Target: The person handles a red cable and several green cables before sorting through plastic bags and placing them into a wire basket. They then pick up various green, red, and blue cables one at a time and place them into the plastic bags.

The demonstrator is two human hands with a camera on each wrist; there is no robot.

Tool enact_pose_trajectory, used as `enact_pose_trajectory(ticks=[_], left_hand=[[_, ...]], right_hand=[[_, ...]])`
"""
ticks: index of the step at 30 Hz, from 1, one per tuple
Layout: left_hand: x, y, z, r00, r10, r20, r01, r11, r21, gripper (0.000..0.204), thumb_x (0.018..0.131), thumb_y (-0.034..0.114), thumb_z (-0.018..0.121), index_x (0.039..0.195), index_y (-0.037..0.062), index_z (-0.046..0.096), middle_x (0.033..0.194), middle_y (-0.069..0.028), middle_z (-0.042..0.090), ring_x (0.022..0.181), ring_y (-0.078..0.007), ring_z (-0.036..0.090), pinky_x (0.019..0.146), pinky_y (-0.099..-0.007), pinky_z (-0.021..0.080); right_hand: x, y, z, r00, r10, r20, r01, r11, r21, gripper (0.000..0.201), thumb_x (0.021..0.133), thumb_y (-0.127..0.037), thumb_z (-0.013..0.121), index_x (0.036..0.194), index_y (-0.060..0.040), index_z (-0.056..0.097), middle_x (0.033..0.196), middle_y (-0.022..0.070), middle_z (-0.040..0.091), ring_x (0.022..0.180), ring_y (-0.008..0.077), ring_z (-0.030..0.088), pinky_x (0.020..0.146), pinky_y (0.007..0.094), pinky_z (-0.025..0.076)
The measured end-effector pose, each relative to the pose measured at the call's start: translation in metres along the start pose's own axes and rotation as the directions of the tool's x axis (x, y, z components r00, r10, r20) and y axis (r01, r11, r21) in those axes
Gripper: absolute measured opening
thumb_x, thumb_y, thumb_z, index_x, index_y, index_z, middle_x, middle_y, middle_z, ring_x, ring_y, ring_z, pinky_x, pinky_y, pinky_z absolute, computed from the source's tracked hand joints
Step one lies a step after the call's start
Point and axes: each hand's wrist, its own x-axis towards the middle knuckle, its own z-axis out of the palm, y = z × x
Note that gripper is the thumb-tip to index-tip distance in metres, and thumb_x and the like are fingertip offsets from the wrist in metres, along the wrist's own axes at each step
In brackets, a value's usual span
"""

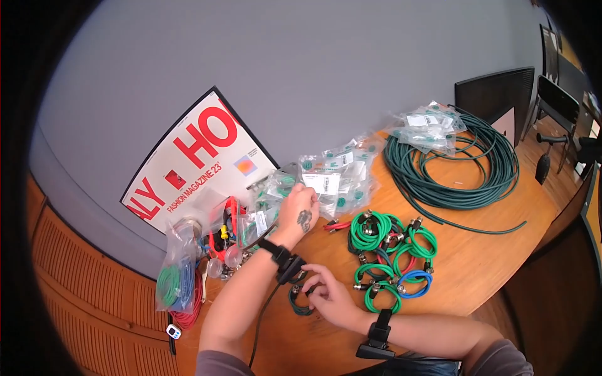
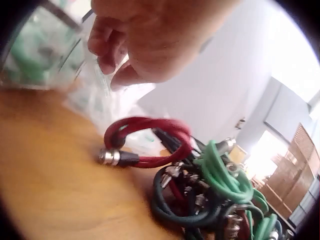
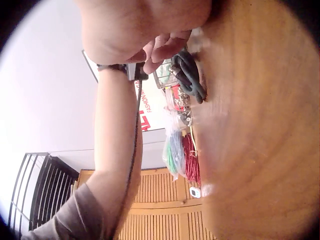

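My left hand (image 1: 302, 210) reaches over clear plastic bags (image 1: 323, 183) with white labels. In the left wrist view its fingers (image 2: 107, 47) are curled close to the thumb, right at the plastic; I cannot tell whether they grip it. My right hand (image 1: 331, 303) hovers near the table's front with loosely bent fingers and nothing in them. Beside its fingertips lies a small dark cable coil (image 1: 299, 304). Close below the left hand sits a red coiled cable (image 2: 165, 125) with a metal connector. Green cable coils (image 1: 370, 230) and a blue one (image 1: 415, 284) are heaped on the right.
A large roll of dark green cable (image 1: 501, 166) occupies the back right, with more bags (image 1: 426, 135) on it. Pliers (image 1: 234, 216), small jars (image 1: 214, 268) and a bag of green and blue cable (image 1: 169, 285) stand left. Behind them leans a poster (image 1: 200, 163).
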Motion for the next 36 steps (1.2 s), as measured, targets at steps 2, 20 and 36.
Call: enact_pose_trajectory(ticks=[2,20,36], left_hand=[[-0.012,0.015,-0.047,0.999,0.046,-0.004,-0.046,0.992,-0.121,0.011,0.075,0.006,0.071,0.082,0.0017,0.063,0.09,-0.0131,0.059,0.071,-0.0328,0.059,0.066,-0.0386,0.048],[-0.118,0.071,-0.169,0.964,-0.148,0.22,0.202,0.948,-0.247,0.018,0.08,0.006,0.073,0.096,0.0029,0.066,0.087,-0.0055,0.056,0.057,-0.0111,0.052,0.053,-0.0253,0.043],[-0.013,0.097,-0.045,0.767,-0.226,0.601,0.584,0.633,-0.508,0.023,0.083,0.01,0.072,0.083,0.0021,0.05,0.063,-0.008,0.061,0.045,-0.0135,0.059,0.034,-0.0272,0.043]], right_hand=[[0.003,0.005,0.0,0.993,-0.035,-0.115,0.047,0.994,0.101,0.054,0.087,0.005,0.049,0.138,-0.0087,0.037,0.104,0.0075,0.055,0.072,0.0104,0.059,0.061,0.0234,0.049],[0.007,0.012,-0.002,0.986,0.081,-0.147,-0.043,0.968,0.247,0.019,0.097,-0.011,0.06,0.113,0.0013,0.057,0.096,0.0025,0.065,0.081,0.0052,0.061,0.068,0.0206,0.049],[0.006,0.011,0.003,0.975,-0.167,-0.147,0.148,0.981,-0.128,0.038,0.084,0.015,0.058,0.12,0.0011,0.055,0.095,0.0055,0.067,0.087,0.0095,0.066,0.072,0.0242,0.054]])
